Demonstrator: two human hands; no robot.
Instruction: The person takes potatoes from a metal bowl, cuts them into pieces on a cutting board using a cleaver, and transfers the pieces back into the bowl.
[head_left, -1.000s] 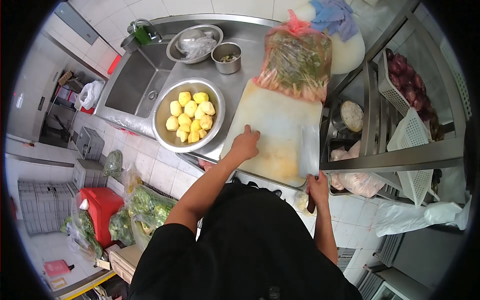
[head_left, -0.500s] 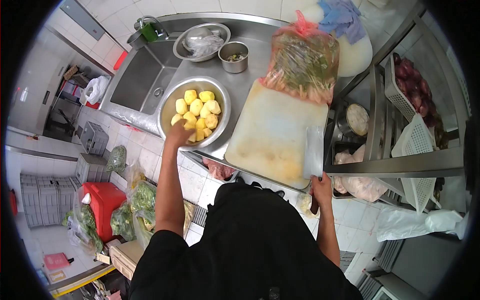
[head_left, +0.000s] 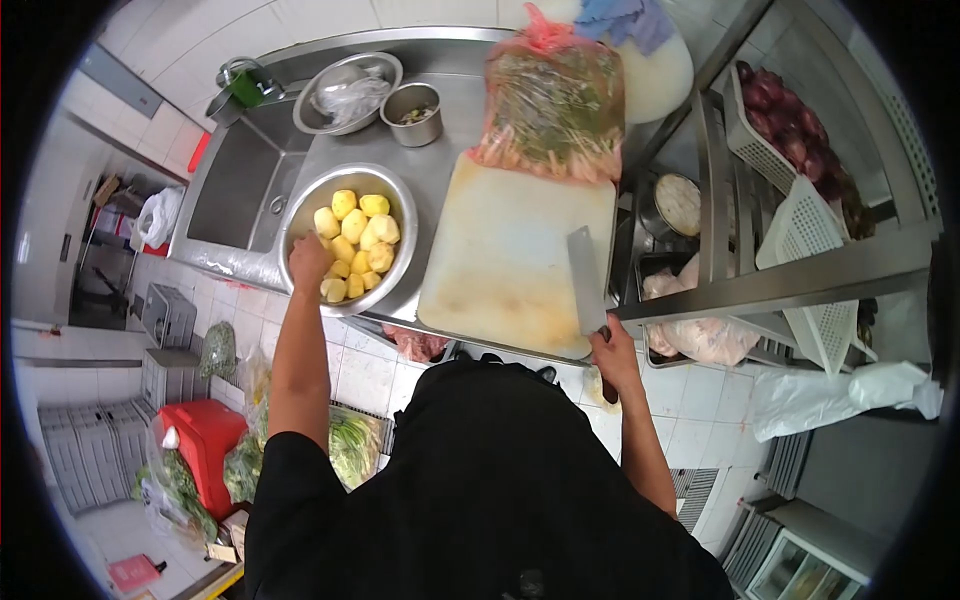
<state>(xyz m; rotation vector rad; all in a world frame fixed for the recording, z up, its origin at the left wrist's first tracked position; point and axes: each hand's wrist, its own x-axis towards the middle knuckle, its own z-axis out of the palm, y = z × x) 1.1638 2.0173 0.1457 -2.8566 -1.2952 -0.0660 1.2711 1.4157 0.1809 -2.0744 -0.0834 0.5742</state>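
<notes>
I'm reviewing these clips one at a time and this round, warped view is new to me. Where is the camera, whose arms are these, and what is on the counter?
There is no machine here: a person wears a wide-angle camera on the head, looking down past a black shirt at their own arms, which is why the edges bend. The left hand reaches into a metal bowl of peeled potatoes; whether it grips one cannot be told. The right hand holds the handle of a cleaver whose blade lies on a bare cutting board. Behind the board sits a bag of greens. A sink lies to the left, with two smaller metal bowls behind it.
</notes>
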